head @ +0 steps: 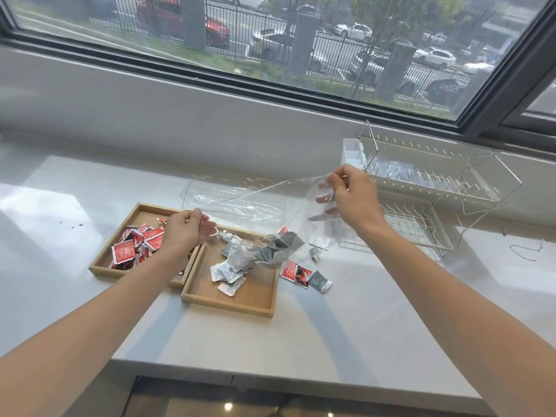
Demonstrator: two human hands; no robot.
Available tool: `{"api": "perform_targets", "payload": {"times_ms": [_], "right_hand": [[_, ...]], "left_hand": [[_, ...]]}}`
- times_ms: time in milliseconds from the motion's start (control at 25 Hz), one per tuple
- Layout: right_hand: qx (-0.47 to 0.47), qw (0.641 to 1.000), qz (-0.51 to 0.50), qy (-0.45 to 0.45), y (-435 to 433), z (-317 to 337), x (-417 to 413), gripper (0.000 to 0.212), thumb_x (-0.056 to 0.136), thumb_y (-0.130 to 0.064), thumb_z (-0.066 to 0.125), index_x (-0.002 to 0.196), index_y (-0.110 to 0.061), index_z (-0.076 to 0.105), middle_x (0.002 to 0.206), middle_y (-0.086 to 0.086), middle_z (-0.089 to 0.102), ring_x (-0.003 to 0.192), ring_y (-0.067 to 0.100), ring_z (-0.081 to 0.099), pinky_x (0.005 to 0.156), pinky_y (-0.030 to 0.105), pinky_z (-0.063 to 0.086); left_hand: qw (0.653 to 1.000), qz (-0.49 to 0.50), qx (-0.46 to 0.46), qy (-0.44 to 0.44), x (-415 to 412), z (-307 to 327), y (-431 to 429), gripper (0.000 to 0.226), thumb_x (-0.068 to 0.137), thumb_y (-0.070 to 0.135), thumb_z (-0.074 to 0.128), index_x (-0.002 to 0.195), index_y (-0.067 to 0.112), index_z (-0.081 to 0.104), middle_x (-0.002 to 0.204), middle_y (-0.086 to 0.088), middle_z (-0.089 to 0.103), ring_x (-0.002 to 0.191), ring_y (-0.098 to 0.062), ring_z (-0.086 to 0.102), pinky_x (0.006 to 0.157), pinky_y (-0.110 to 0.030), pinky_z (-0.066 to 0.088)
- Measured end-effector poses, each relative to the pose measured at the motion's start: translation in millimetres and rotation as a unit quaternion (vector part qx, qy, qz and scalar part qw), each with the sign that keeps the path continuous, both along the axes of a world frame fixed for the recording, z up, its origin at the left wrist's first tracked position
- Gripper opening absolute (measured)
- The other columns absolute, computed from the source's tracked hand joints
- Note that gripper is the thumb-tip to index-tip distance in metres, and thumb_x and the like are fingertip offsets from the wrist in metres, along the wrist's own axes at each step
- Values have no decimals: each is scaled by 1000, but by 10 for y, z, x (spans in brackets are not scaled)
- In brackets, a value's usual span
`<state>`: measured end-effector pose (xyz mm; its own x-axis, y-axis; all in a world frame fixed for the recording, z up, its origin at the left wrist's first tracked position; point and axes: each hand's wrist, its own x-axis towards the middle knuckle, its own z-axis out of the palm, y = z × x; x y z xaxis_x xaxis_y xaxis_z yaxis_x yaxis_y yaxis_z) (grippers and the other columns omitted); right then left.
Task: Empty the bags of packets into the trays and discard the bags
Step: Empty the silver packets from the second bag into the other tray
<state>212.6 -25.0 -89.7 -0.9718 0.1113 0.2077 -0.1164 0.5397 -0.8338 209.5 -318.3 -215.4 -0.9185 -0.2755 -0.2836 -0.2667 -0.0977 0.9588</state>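
I hold a clear plastic bag [255,206] stretched above the trays, my left hand [183,230] pinching its left corner and my right hand [352,197] gripping its right end higher up. Grey and white packets [264,251] spill from the bag's lower part into the right wooden tray [240,299]. The left wooden tray [105,266] holds red packets [132,248]. A few loose packets [304,275], red and grey, lie on the counter just right of the right tray, and two white ones [319,243] lie further back.
A wire dish rack [436,188] with a white cutlery holder [352,155] stands at the right, near my right hand. The white counter [331,341] runs under a wide window. A thin wire loop [526,251] lies at far right.
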Motion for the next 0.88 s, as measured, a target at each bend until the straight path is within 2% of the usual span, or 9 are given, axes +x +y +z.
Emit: {"api": "perform_targets", "payload": {"times_ms": [120,240,360,480,720,880], "right_hand": [[20,1000,-9,8,29,41,10,19,103,-14,48,86,-12,57,96,6,70,64,11,74,48,29,58],[59,998,1,-17,41,105,30,19,102,-12,47,86,-12,56,97,8,70,60,12,74,50,34,60],[74,997,-6,-8,42,166,54,20,102,-12,46,85,-13,55,96,7,69,60,11,73,49,33,60],[93,996,-5,-12,12,229,85,19,101,-10,47,85,-12,57,94,7,69,60,11,73,52,39,62],[141,990,17,0,-130,383,86,16,101,-9,48,89,-9,59,92,3,68,58,11,73,50,37,61],[163,986,29,1,-223,420,88,21,100,-6,46,84,-11,58,91,4,68,54,9,71,49,38,61]], "left_hand": [[1000,0,14,3,3,43,8,28,105,21,43,92,3,59,91,-18,71,76,-22,72,53,-23,58],[1000,-5,11,10,4,81,6,28,105,22,43,90,5,60,89,-15,72,79,-22,73,66,-30,61],[1000,-5,17,12,7,98,38,28,105,22,42,91,4,59,90,-15,71,81,-24,72,75,-37,60],[1000,-7,14,10,38,128,66,28,105,21,41,99,0,58,89,-15,71,78,-23,72,68,-32,62],[999,-2,31,17,101,127,11,27,105,20,41,96,1,58,90,-16,69,78,-22,71,59,-26,61],[1000,0,29,1,159,70,-76,32,105,21,40,108,-4,60,95,-17,71,80,-23,72,52,-20,56]]}}
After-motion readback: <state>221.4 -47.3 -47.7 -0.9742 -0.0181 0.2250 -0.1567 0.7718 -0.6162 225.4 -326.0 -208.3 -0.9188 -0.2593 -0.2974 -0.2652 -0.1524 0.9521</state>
